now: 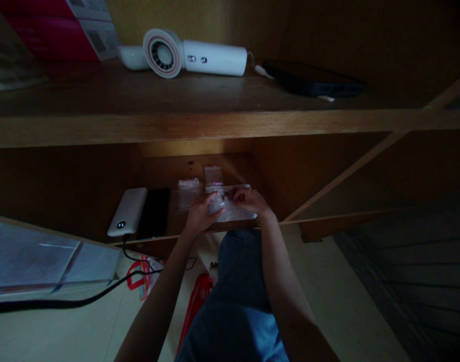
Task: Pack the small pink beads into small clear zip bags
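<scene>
A clear plastic bag [237,215] lies on the lower shelf, under and between my hands. My left hand [202,215] has its thumb and index finger around a crumpled part of this bag, at its left side. Over the bag's upper right part, my right hand [254,201] pinches with bent fingers at a cluster of small dark red pieces [235,193], too small to name exactly. Just behind them lies a small zip bag [213,174] with similar reddish pieces at its lower end. Left of my left hand is a stack of clear zip bags [188,193].
A white power bank [127,211] with a plugged-in black cable [82,301] lies at left beside a black phone-like slab [154,213]. The upper shelf's edge [214,125] overhangs, carrying a white handheld fan [214,58] and a dark flat device [312,79].
</scene>
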Demonstrator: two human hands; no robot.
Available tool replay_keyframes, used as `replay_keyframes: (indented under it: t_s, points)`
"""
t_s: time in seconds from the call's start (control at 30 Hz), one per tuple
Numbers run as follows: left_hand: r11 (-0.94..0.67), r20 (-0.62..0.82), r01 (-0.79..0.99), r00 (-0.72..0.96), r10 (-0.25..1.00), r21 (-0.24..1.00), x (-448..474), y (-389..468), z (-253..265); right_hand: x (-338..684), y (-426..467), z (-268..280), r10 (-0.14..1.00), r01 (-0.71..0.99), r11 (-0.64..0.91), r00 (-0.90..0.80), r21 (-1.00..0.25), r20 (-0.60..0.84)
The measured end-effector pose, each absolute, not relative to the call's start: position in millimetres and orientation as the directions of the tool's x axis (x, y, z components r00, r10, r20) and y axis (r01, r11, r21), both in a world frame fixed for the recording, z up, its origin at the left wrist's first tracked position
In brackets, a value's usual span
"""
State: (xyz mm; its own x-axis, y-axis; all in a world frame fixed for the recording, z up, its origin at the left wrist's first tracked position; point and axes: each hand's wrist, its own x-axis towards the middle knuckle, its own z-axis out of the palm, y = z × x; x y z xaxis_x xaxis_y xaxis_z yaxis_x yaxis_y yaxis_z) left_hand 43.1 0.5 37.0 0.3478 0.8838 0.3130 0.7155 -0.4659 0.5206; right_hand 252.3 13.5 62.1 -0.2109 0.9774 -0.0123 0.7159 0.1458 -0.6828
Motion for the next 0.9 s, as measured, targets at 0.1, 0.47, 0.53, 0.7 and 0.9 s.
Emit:
replay_keyframes:
  t_s: [0.1,0.47,0.53,0.7,0.9]
  points:
    - [-0.469,0.319,0.711,0.347,0.882,0.523,43,1,36,253,14,61,0.980,0.732,0.131,-0.196,-0.668,-0.022]
    - [-0.476,0.320,0.711,0.354,0.879,0.518,43,1,37,254,16,59,0.959,0.521,0.196,-0.280,-0.831,0.051]
    - [-0.475,0.316,0.711,0.357,0.879,0.518,43,1,38,253,17,60,0.947,0.433,0.203,-0.314,-0.878,0.065]
    - [-0.467,0.300,0.706,0.359,0.884,0.532,43,0,39,247,18,64,0.945,0.333,0.178,-0.322,-0.926,0.066]
    - [-0.488,0.315,0.689,0.373,0.873,0.536,43,1,39,236,14,73,0.940,0.362,0.147,-0.341,-0.921,0.016]
